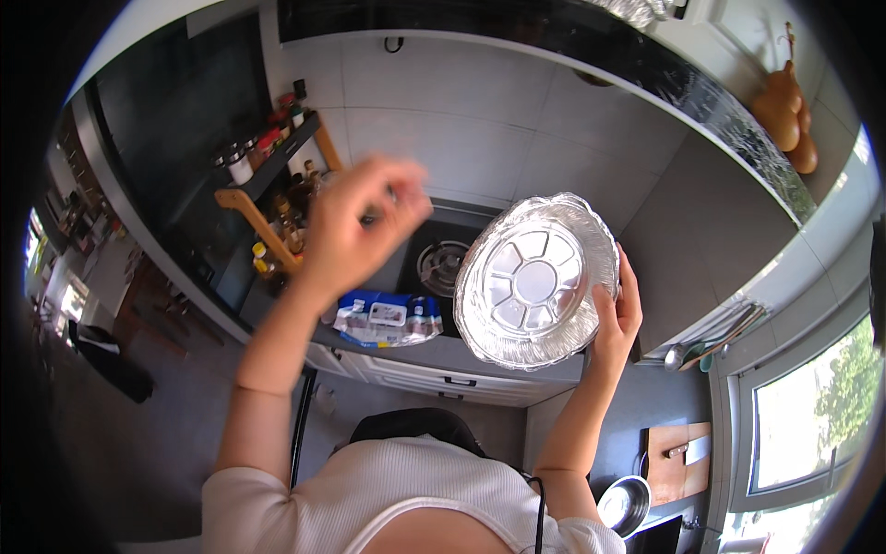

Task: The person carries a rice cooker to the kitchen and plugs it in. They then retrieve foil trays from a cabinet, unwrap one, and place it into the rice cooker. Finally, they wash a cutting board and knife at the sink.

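My right hand [618, 311] grips the right rim of a round aluminium foil pan [536, 282], its thumb over the edge. The pan is tilted, with its ribbed base facing the camera, and partly covers the stove. Raised and blurred, my left hand [374, 215] is left of the pan, fingers curled; whether it holds anything small cannot be told. Below that hand, a blue and white plastic packet [389, 318] lies on the counter's front edge. Behind the packet is a gas burner [443, 268] on the dark hob.
A two-tier rack [277, 163] with jars and bottles stands at the left. At the lower right are a cutting board [670, 471] with a cleaver [695, 450] and a metal pot [624, 505]. Utensils [723, 339] hang on the right wall; a range hood [554, 41] juts out above.
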A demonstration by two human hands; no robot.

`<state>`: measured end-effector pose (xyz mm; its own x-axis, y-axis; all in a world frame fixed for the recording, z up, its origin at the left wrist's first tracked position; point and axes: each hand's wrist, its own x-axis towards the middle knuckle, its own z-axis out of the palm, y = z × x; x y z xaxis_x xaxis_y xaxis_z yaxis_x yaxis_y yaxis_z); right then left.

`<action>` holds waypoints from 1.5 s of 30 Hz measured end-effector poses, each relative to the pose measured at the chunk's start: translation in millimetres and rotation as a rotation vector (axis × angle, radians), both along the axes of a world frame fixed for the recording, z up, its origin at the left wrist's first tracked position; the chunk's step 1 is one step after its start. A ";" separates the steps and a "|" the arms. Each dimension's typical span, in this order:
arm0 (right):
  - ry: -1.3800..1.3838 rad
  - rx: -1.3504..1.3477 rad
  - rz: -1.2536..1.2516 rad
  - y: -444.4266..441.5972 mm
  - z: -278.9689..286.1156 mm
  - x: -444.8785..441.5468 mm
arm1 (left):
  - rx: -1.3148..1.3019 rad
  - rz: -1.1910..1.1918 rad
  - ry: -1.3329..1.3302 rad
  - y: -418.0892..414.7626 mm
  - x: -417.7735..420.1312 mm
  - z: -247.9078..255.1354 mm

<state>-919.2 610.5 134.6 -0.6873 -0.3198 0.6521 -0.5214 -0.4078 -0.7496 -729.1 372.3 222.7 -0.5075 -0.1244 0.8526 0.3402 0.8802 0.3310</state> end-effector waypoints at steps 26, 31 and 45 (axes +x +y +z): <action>0.153 0.168 -0.183 -56.8 -22.4 64.1 | 0.356 -0.015 0.035 3.8 18.0 -92.1; 0.043 0.088 -0.072 -54.1 -25.3 59.1 | 0.464 -0.130 -0.018 -0.6 16.8 -87.7; -0.297 -0.050 0.333 -95.6 -1.8 108.2 | -0.119 0.157 0.367 20.4 -12.0 -96.8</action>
